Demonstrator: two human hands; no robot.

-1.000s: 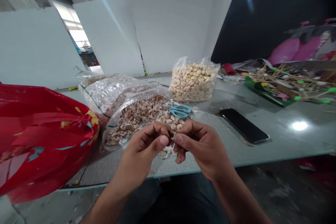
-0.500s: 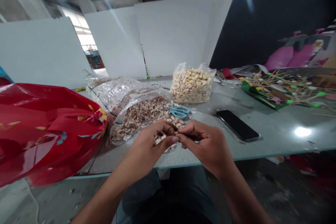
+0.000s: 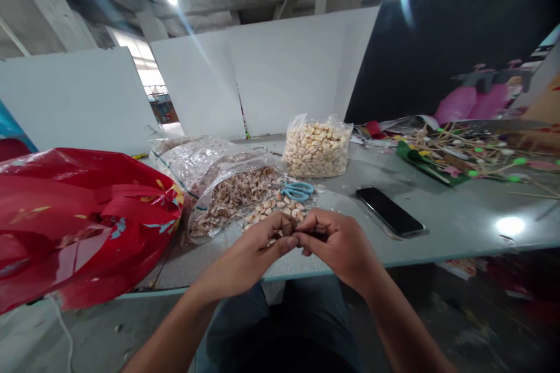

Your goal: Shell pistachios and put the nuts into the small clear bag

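My left hand (image 3: 271, 243) and my right hand (image 3: 335, 242) meet fingertip to fingertip above the front of the table. Both are closed in a pinch around a small garlic clove, which the fingers almost wholly hide. Just behind them, loose unpeeled garlic cloves (image 3: 280, 205) lie in a pile, partly covered by my left hand. Blue-handled scissors (image 3: 297, 190) rest at the back of that pile. To the left, an open clear bag of papery garlic skins (image 3: 236, 189) lies on its side. A clear bag of pale peeled cloves (image 3: 315, 148) stands upright farther back.
A black phone (image 3: 389, 211) lies to the right of my hands. A large red plastic bag (image 3: 91, 221) bulges over the left end of the table (image 3: 306, 270). Thin sticks with green tips (image 3: 476, 154) are heaped at right, near pink spray bottles (image 3: 472, 99).
The view has tilted up slightly and shifted. My hands have drawn a little toward me, uncovering more of the loose cloves; the fingertips stay pinched together.
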